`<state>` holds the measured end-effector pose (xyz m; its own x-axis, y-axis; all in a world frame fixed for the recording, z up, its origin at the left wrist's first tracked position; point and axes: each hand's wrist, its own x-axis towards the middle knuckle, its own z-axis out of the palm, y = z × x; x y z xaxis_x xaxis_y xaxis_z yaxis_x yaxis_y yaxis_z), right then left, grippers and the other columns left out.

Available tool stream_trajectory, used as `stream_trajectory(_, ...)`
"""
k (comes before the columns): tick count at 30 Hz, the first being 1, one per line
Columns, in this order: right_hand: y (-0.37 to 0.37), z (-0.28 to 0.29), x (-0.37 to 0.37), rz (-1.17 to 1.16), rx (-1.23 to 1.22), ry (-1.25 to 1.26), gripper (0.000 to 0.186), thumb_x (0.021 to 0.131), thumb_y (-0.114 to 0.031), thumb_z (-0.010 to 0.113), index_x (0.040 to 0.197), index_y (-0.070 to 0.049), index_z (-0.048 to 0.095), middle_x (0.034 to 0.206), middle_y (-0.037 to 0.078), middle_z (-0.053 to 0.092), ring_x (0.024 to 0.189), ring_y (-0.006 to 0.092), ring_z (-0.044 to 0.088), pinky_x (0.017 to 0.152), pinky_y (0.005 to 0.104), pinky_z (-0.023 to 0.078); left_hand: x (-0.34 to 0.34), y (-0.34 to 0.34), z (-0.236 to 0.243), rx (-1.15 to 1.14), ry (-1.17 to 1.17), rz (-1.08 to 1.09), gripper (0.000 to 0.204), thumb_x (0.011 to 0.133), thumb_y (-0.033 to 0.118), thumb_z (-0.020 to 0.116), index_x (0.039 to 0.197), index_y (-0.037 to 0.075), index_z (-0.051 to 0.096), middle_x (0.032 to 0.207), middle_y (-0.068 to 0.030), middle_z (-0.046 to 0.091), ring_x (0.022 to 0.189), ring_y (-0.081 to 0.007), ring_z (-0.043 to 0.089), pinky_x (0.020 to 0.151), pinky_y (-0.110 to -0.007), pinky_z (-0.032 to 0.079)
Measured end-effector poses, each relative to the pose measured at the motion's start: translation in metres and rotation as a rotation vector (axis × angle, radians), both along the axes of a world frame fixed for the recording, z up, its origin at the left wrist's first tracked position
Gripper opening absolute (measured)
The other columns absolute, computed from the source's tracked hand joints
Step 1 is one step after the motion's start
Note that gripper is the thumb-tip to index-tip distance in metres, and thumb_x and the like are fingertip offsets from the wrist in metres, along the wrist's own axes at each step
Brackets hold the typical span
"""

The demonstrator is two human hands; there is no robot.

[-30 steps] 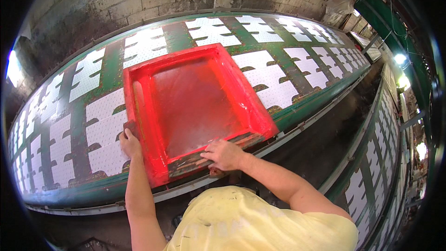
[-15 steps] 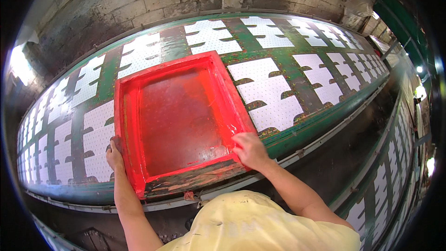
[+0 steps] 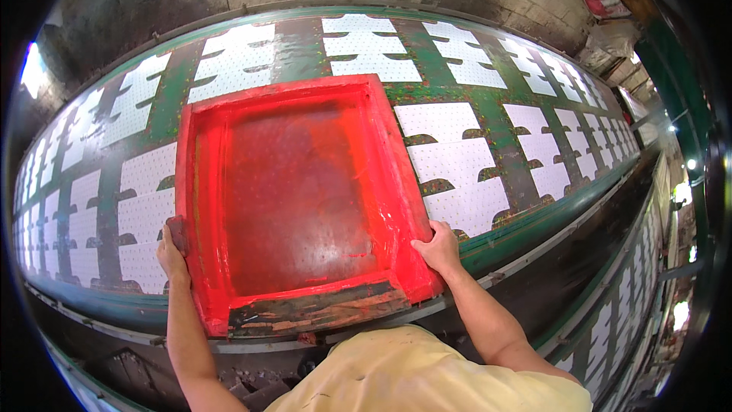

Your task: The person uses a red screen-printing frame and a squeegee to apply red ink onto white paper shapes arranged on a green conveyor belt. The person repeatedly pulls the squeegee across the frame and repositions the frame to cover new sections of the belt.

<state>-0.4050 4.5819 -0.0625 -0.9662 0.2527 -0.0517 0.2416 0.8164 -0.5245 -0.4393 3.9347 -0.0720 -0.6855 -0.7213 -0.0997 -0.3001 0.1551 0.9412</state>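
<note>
Red frame [image 3: 396,175] over the green bench [image 3: 518,221], between white sheets [image 3: 457,175]; contact underneath hidden. Left hand's [image 3: 172,258] grip pinches the dark block [image 3: 178,233] at its side, right hand's [image 3: 441,250] the right rail. Best kept level, pull even; tilting could smear.

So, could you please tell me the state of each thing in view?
Frame: smeared red, held at both sides; lifted or resting, cannot tell.
Screen: stretched across the frame, stained red.
Left hand: closed at the dark block on the frame's left side.
Right hand: gripping the frame's right edge.
Table: stained.
White pieces: lying flat in rows on the table.
Lamp: lit.
Shirt: worn, dark-spotted.
</note>
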Motion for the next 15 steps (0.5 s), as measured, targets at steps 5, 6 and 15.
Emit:
stream_trajectory(5, -0.008, 0.012, 0.000, -0.011, -0.044, 0.058, 0.053, 0.077, -0.022, 0.091, 0.123, 0.001, 0.081, 0.112, 0.020, 0.073, 0.106, 0.0396, 0.072, 0.099, 0.0470, 0.059, 0.001, -0.004, -0.002, 0.074, -0.007, 0.017, 0.060, 0.115, 0.057, 0.059, 0.108, 0.004, 0.085, 0.083, 0.0014, 0.068, 0.070, -0.0096, 0.054, 0.062, -0.033, 0.039)
stream_trajectory(6, -0.010, 0.016, 0.000, -0.013, -0.050, 0.069, 0.052, 0.077, -0.022, 0.090, 0.123, 0.000, 0.081, 0.110, 0.019, 0.072, 0.105, 0.0392, 0.072, 0.098, 0.0468, 0.059, 0.000, -0.006, -0.004, 0.097, -0.009, 0.011, 0.058, 0.115, 0.057, 0.059, 0.109, 0.004, 0.085, 0.084, 0.0018, 0.069, 0.070, -0.0097, 0.054, 0.062, -0.032, 0.039)
stream_trajectory(15, 0.001, 0.072, -0.007, -0.019, -0.010, 0.000, 0.062, 0.078, -0.032, 0.088, 0.130, 0.001, 0.078, 0.116, 0.022, 0.070, 0.113, 0.0412, 0.071, 0.099, 0.0505, 0.060, 0.003, -0.015, 0.002, 0.487, 0.124, -0.146, 0.062, 0.115, 0.056, 0.053, 0.142, 0.004, 0.075, 0.132, -0.0081, 0.078, 0.117, -0.0196, 0.073, 0.099, -0.037, 0.058)
